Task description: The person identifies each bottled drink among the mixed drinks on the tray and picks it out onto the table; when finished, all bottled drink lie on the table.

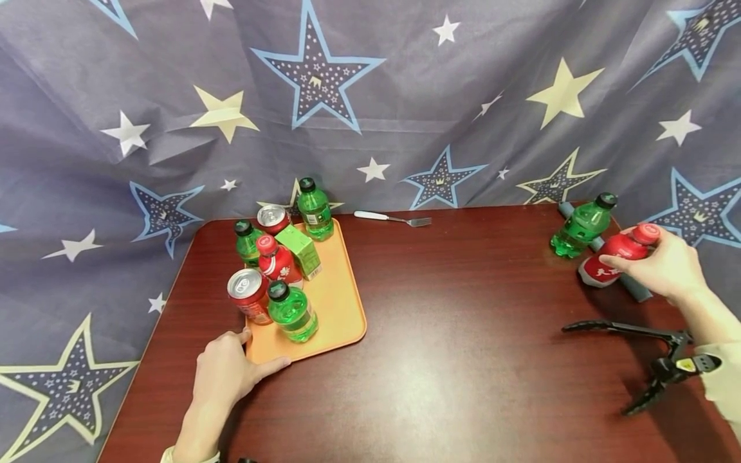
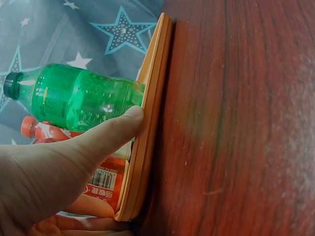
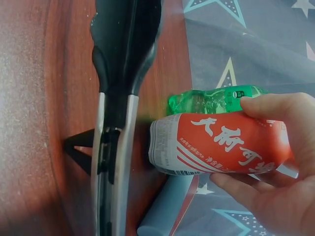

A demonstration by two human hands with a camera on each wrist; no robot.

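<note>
Two grips: at left, on the near left corner of the tray (image 1: 341, 302), loaded with bottles (image 1: 293, 315), cans (image 1: 250, 297) and a box (image 1: 299, 251), clamped between thumb and fingers of the left hand (image 1: 224, 368); at right, on a red bottle (image 1: 613, 258), clamped between thumb and fingers of the right hand (image 1: 666, 265). Held just beside a green bottle (image 1: 581, 226), beyond the tongs (image 1: 666, 371).

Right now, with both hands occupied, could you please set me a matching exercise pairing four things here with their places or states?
1. Orange rectangular tray
2. Small green box-shaped carton
3. White-handled metal fork
4. Bare right hand

A. Near the dark-red table's far edge
B. Holding a red-capped plastic bottle
C. Gripped at its near corner
D. Among bottles and cans

Pairs: 1-C, 2-D, 3-A, 4-B
</note>
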